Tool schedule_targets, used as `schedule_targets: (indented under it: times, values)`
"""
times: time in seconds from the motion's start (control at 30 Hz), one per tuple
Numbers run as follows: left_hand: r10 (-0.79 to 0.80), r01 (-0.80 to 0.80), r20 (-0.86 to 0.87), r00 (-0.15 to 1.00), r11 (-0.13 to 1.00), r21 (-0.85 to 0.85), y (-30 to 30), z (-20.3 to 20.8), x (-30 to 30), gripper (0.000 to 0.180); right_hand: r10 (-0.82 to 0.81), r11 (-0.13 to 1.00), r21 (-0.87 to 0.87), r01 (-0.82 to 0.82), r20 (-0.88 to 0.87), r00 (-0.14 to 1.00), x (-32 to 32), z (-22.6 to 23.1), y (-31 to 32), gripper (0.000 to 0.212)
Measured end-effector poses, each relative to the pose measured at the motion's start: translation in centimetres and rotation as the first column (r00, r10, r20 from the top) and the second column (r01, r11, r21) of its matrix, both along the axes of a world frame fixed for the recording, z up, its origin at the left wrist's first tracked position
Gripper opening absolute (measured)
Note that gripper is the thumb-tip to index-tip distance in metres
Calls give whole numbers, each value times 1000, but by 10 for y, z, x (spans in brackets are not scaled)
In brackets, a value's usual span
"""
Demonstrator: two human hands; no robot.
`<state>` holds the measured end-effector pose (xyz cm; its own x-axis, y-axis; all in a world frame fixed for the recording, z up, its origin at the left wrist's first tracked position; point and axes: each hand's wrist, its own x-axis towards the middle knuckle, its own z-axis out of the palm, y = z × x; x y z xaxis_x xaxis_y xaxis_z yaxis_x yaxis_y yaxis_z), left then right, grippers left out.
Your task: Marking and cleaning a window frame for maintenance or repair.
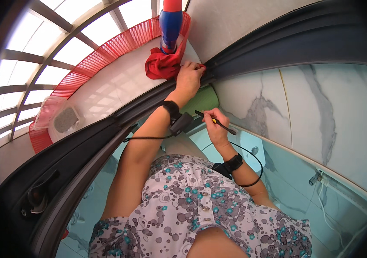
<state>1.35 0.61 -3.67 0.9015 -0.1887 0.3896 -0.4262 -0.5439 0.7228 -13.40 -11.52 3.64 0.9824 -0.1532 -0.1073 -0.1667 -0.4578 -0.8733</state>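
My left hand [188,79] reaches over the dark window frame [119,115] to its far corner. Its fingers are bent and pressed on a red cloth [162,64], a bit of which shows past the fingertips. The rest of the cloth lies bunched on the sill, against a blue and red bottle [170,28]. Lower and to the right, my right hand [216,122] is closed round a slim black tool [225,125] with a yellow part, perhaps a small brush. That tool is held apart from the frame.
A red perforated plastic strip [101,52] edges the sill before the window bars [56,64]. A clear container [65,118] stands at the sill's left. Below the frame are a green cylinder [205,101], a white basin [248,144] and, rightward, a valve [314,178]. Cables hang from my wristbands.
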Motion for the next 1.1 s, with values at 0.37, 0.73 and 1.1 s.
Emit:
schedule_targets:
  times: [0.37,0.73,1.1]
  values:
    - [61,-5,-203,977,965,264,-17,-6,9,38,-54,998,-24,53,-76,996,-5,3,-9,5]
    - [148,85,-301,942,763,641,36,18,-12,21,-68,998,11,68,42,997,17,12,-4,11]
    - [420,-328,-279,864,888,321,97,19,-39,16,-107,992,69,104,45,993,29,7,2,9]
